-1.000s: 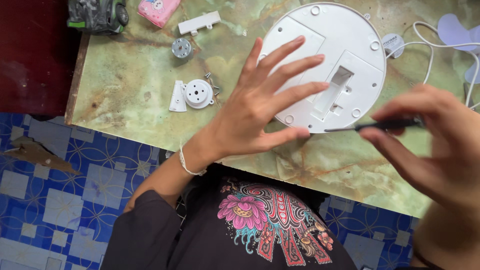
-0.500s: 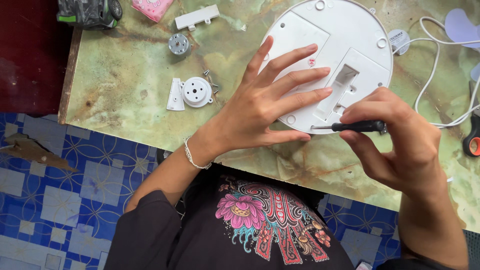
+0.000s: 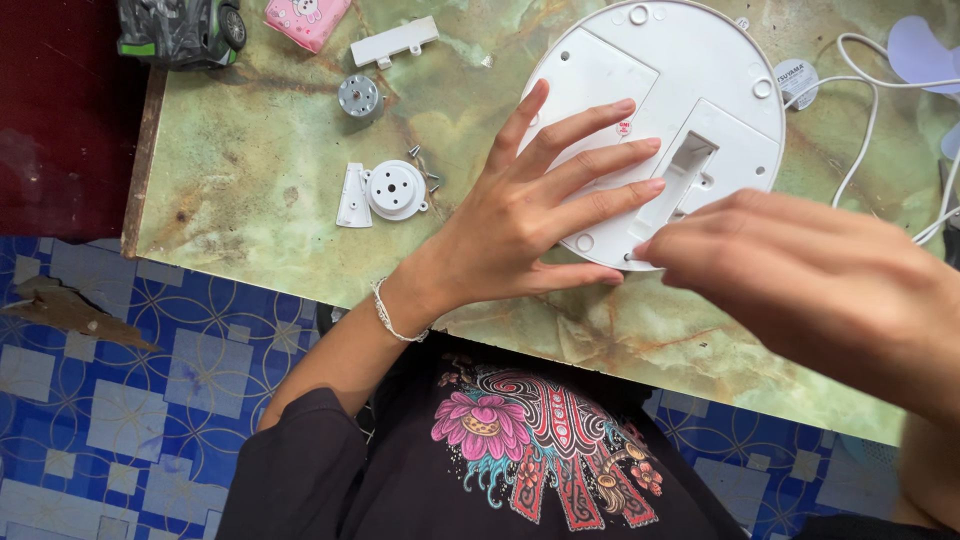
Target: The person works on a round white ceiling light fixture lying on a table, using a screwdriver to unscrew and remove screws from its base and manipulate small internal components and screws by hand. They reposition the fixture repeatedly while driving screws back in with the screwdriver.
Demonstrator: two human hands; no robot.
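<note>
A white round plastic base (image 3: pixel 690 80) lies upside down on the green marbled table (image 3: pixel 250 230). My left hand (image 3: pixel 520 225) rests flat on its near-left part with the fingers spread, pressing it down; a thin bracelet is on that wrist. My right hand (image 3: pixel 800 280) is blurred and covers the base's near-right edge. Its fingers are pinched together, and a small dark screwdriver tip (image 3: pixel 628 257) shows under them at a hole in the rim. The rest of the tool is hidden by the hand.
Left of the base lie a white round fitting (image 3: pixel 393 189), loose screws (image 3: pixel 425 170), a small metal motor (image 3: pixel 358 96) and a white bar (image 3: pixel 394 42). A pink case (image 3: pixel 307 18) and a toy car (image 3: pixel 180 28) sit at the far edge. A white cord (image 3: pixel 860 130) runs right.
My right hand has swung left and down over the base's near edge, hiding the black screwdriver shaft that showed before. My left hand stays flat on the base.
</note>
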